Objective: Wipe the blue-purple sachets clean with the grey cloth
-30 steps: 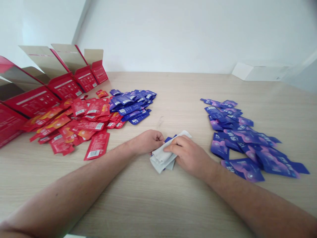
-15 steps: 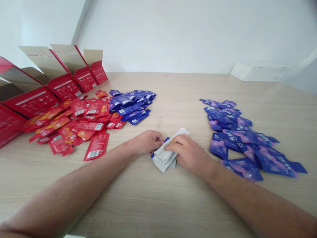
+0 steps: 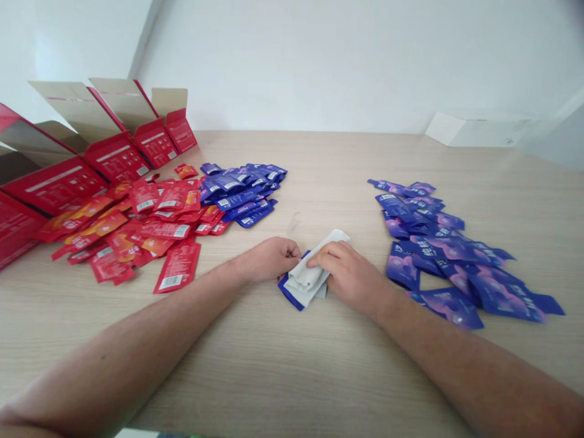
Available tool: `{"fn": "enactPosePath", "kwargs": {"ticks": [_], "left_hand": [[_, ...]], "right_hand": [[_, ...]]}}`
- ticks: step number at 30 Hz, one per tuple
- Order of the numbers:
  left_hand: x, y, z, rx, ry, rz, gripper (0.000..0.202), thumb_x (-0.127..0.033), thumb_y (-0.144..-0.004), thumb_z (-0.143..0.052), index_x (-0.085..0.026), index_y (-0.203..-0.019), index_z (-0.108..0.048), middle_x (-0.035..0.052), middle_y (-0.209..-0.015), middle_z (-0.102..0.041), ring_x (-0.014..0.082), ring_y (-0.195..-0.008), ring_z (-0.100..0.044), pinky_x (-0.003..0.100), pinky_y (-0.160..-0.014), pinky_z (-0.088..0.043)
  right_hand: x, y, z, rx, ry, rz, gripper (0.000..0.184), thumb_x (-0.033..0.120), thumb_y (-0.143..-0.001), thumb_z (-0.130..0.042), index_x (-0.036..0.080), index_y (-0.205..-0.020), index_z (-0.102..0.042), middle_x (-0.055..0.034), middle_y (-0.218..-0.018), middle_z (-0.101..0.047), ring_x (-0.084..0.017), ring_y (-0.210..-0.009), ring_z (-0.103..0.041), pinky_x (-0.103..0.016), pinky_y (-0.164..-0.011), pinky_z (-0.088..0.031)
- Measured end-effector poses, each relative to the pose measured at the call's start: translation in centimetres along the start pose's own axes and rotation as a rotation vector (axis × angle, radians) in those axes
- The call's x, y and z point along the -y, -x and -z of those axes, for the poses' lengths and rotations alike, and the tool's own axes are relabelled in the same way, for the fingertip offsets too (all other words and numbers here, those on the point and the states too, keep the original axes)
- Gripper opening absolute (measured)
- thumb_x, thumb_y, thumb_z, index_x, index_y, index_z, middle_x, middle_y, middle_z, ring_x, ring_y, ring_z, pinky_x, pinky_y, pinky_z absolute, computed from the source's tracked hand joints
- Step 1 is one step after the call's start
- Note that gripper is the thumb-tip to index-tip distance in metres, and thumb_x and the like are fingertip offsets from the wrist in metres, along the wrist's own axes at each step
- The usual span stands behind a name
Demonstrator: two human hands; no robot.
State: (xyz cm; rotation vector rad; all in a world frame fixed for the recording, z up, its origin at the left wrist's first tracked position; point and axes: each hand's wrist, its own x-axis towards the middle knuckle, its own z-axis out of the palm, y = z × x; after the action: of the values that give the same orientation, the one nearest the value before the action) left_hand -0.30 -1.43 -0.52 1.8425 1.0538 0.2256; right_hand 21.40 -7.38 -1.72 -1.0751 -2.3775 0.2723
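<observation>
My left hand [image 3: 270, 258] is curled in a fist, its fingertips pinching the edge of a blue packet [image 3: 288, 290] that lies on the wooden table [image 3: 292, 365]. My right hand [image 3: 350, 275] presses a folded white cloth [image 3: 309, 277] down on that packet, fingers closed over the cloth. Only the packet's near corner and left edge show from under the cloth. Both hands touch at the middle of the table.
A heap of red packets [image 3: 137, 228] lies at the left, with a blue pile [image 3: 244, 191] behind it. Purple-blue packets [image 3: 447, 249] spread at the right. Open red cartons [image 3: 104, 152] stand at the far left. A white box [image 3: 474, 129] sits at the far right by the wall.
My right hand has slid the white cloth away from me along the blue packet, baring the packet's near corner. My left hand has stayed in place.
</observation>
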Motion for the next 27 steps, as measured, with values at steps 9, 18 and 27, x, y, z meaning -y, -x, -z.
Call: {"fn": "enactPosePath", "kwargs": {"ticks": [9, 18, 27], "left_hand": [[-0.2, 0.2, 0.0, 0.014, 0.042, 0.020, 0.021, -0.039, -0.080, -0.057, -0.017, -0.080, -0.060, -0.0045, -0.055, -0.055, 0.0093, -0.044, -0.052, 0.019, -0.042, -0.041], [-1.7, 1.6, 4.7, -0.327, -0.271, -0.033, 0.026, -0.043, -0.082, -0.056, -0.019, -0.080, -0.063, -0.0023, -0.059, -0.060, 0.0102, -0.049, -0.052, 0.020, -0.046, -0.035], [-5.3, 4.8, 13.7, -0.908, -0.987, 0.062, 0.029, -0.041, -0.088, -0.048, -0.021, -0.097, -0.067, 0.0039, -0.084, -0.069, 0.0207, -0.079, -0.062, 0.029, -0.070, -0.042]], "right_hand": [[3.0, 0.5, -0.5, 0.093, -0.046, 0.137, 0.032, 0.005, -0.083, -0.058, 0.023, -0.108, -0.066, -0.0053, -0.100, -0.062, -0.022, -0.099, -0.053, -0.037, -0.088, -0.045], [1.3, 0.2, 0.7, -0.104, -0.133, 0.007, 0.043, -0.004, -0.075, -0.052, 0.020, -0.109, -0.064, -0.0070, -0.105, -0.059, -0.022, -0.100, -0.055, -0.040, -0.091, -0.047], [0.9, 0.5, 0.4, -0.081, -0.139, 0.050, 0.044, -0.006, -0.073, -0.055, 0.019, -0.108, -0.065, -0.0064, -0.103, -0.061, -0.020, -0.100, -0.055, -0.038, -0.091, -0.046]]}}
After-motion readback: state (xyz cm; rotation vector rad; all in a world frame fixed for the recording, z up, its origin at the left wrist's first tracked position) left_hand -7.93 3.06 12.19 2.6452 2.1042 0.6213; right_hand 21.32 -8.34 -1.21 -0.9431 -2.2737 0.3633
